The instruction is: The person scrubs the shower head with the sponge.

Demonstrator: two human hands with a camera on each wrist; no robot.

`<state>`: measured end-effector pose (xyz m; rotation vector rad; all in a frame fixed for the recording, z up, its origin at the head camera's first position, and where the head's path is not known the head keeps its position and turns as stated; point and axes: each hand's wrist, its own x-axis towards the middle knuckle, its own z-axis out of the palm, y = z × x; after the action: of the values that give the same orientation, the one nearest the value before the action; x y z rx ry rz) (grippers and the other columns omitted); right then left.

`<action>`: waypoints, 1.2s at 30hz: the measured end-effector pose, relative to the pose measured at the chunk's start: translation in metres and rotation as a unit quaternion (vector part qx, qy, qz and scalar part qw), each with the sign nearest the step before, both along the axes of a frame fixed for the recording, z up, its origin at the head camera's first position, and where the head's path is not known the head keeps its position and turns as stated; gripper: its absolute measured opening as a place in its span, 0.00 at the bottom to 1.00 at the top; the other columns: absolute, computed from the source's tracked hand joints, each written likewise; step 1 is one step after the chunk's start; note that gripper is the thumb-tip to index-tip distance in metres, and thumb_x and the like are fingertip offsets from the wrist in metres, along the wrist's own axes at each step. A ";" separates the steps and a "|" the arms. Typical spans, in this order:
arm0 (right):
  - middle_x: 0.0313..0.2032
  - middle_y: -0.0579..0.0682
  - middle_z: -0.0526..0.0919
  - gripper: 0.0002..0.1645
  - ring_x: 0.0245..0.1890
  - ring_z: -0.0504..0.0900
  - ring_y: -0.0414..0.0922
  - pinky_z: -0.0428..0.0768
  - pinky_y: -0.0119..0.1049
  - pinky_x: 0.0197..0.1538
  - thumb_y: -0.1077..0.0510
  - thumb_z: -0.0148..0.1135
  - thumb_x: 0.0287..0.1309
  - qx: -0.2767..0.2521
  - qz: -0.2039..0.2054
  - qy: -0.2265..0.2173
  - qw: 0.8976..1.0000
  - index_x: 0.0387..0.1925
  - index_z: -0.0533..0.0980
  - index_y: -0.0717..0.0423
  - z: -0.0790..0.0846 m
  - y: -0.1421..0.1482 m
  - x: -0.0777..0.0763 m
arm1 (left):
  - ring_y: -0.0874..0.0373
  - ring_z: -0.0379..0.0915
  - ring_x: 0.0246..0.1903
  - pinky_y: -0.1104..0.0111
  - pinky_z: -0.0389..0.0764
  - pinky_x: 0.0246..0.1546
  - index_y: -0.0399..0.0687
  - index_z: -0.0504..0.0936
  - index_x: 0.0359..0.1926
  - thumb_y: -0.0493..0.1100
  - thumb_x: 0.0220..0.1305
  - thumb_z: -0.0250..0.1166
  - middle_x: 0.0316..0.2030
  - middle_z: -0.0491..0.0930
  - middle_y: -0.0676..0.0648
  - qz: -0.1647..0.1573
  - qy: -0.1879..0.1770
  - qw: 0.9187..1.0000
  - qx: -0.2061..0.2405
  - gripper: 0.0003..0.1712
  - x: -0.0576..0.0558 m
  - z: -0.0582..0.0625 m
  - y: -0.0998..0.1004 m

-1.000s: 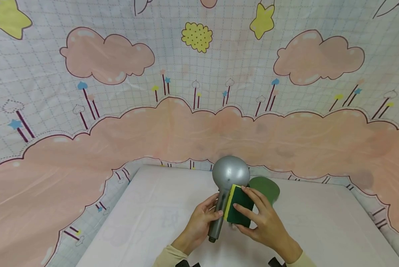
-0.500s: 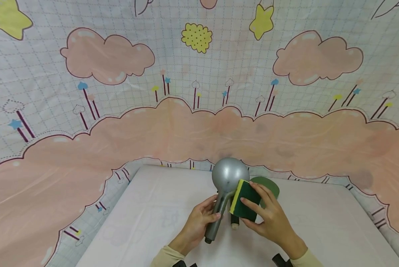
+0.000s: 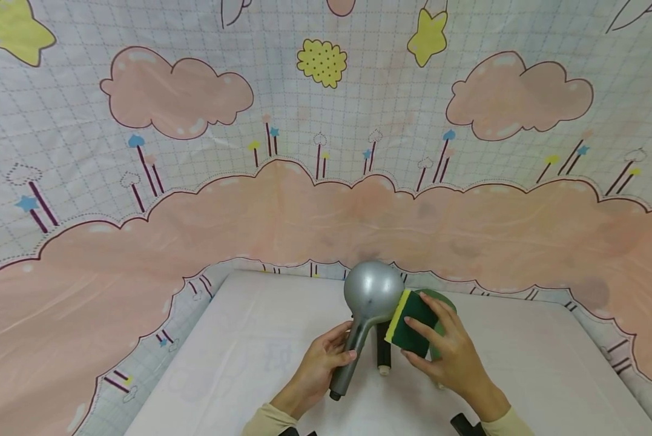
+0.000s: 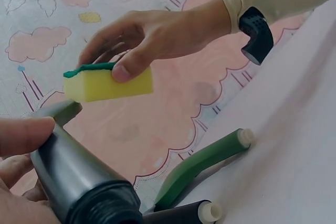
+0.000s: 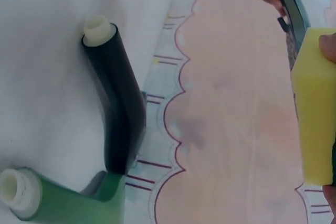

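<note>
My left hand (image 3: pixel 316 367) grips the handle of a grey shower head (image 3: pixel 373 292), tilted with its round head up and away. In my right hand (image 3: pixel 459 354) a sponge (image 3: pixel 417 307) is pinched between thumb and fingers; it has a yellow body and a dark green scouring side. The yellow side faces the shower head, close by its neck; whether they touch I cannot tell. From the left wrist view, the thumb presses on the sponge's side, while the grey handle's threaded end points toward the camera.
Behind the hands, a green shower head (image 4: pixel 202 163) and a black one (image 5: pixel 119 95) lie on the white table (image 3: pixel 260 339), their pale threaded ends toward me. A patterned cloth (image 3: pixel 304 224) with clouds hangs behind the table.
The right hand has moved the sponge rightward, from along the grey handle to beside the round head. The left hand and shower head have shifted slightly left and down, uncovering the black handle.
</note>
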<state>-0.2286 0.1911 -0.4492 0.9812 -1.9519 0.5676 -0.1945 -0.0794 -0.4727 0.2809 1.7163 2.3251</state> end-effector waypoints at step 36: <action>0.63 0.66 0.70 0.36 0.58 0.67 0.67 0.77 0.68 0.43 0.54 0.83 0.26 -0.031 -0.158 -0.136 0.977 0.47 0.82 0.52 -0.030 0.098 -0.003 | 0.37 0.64 0.67 0.50 0.67 0.66 0.30 0.56 0.72 0.31 0.67 0.58 0.66 0.65 0.27 0.188 0.002 0.979 -0.083 0.36 -0.042 -0.025 0.004</action>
<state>-0.2315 0.2888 -0.4795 0.5568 -2.2621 0.5981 -0.2369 -0.0750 -0.4982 -0.0777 2.1065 2.4012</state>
